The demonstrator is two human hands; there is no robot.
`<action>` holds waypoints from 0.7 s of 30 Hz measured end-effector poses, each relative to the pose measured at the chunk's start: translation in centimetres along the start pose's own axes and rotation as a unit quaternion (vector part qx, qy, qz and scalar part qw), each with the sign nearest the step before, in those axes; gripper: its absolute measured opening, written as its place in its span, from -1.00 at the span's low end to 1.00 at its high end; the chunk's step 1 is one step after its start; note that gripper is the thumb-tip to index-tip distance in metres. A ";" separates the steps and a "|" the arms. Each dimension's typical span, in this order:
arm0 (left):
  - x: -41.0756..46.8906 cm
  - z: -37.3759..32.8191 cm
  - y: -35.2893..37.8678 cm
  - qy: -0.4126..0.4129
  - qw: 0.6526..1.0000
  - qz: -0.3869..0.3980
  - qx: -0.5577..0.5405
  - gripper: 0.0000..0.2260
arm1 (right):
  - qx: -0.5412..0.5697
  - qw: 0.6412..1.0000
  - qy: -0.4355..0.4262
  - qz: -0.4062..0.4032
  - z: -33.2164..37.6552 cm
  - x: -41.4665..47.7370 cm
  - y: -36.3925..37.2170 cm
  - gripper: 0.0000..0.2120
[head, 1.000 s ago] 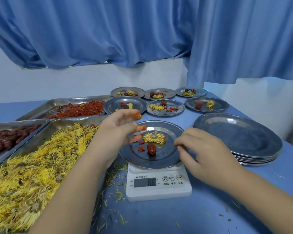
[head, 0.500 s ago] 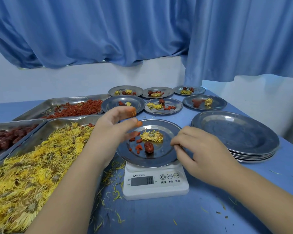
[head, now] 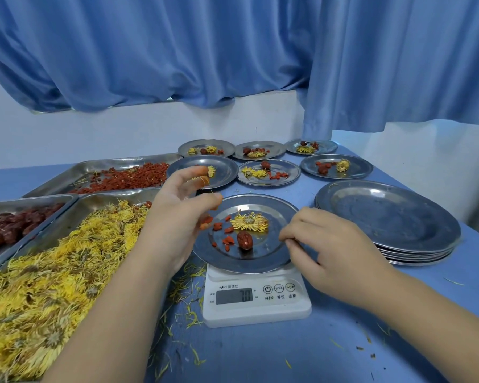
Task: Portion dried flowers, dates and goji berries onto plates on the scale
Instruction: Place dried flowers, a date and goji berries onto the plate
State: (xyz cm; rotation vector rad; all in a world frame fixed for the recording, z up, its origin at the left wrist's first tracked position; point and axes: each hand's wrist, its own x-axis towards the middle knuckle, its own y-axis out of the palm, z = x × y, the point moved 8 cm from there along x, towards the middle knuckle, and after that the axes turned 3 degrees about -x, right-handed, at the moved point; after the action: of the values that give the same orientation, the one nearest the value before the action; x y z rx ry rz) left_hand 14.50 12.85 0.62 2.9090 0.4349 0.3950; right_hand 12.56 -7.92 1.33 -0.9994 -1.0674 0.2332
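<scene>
Blue table against a white wall, blue curtain hanging above.

- Scale: white, at centre front of table; display showing the digits 7 and 0.
- Plate: round, metal, seated on the scale. Carries one dried flower at centre, one date just below it, goji berries scattered to their left.
- Left grip: wide, fingers loosely spread, thumb and forefinger apart; hovers over the plate's left edge, a red berry just beside the lowest finger.
- Right grip: narrow, fingers curled, fingertips and thumb pinching the plate's right rim.
- Flower tray: metal, left of scale, heaped with yellow dried flowers.
- Date tray: far left, partly in view.
- Goji tray: behind the other two.
- Filled plates: six, in two rows at the back, each with flower, date and berries.
- Empty plates: stacked, right of scale.
- Loose yellow petals: strewn on table between flower tray and scale.
</scene>
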 end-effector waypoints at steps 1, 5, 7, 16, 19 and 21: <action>0.1 0.1 -0.2 0.006 1.000 -0.008 0.023 -0.62 | 0.000 1.000 -0.001 0.000 0.0 0.0 0.0 -0.88; 0.0 0.2 -0.2 0.017 0.996 -0.007 0.092 -0.51 | 0.000 1.000 -0.006 0.001 0.0 0.0 0.0 -0.87; 0.0 0.3 -0.1 0.026 0.992 -0.004 0.124 -0.48 | 0.000 1.000 -0.006 0.000 0.1 0.0 0.0 -0.86; -0.4 0.2 0.2 0.038 0.973 -0.026 0.228 -0.43 | -0.005 1.000 -0.013 0.001 0.1 0.0 0.0 -0.87; -0.4 0.3 0.3 0.033 0.974 -0.022 0.224 -0.43 | -0.008 1.000 -0.016 0.008 0.1 0.0 0.1 -0.87; -0.4 0.4 0.3 0.034 0.975 -0.019 0.219 -0.44 | -0.011 1.000 -0.015 0.012 0.1 0.0 0.1 -0.86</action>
State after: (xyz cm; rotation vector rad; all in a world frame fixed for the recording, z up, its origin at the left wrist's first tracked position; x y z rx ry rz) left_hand 14.33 12.41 0.25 3.3115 0.6611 0.4416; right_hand 12.52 -7.83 1.25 -1.0313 -1.0877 0.2589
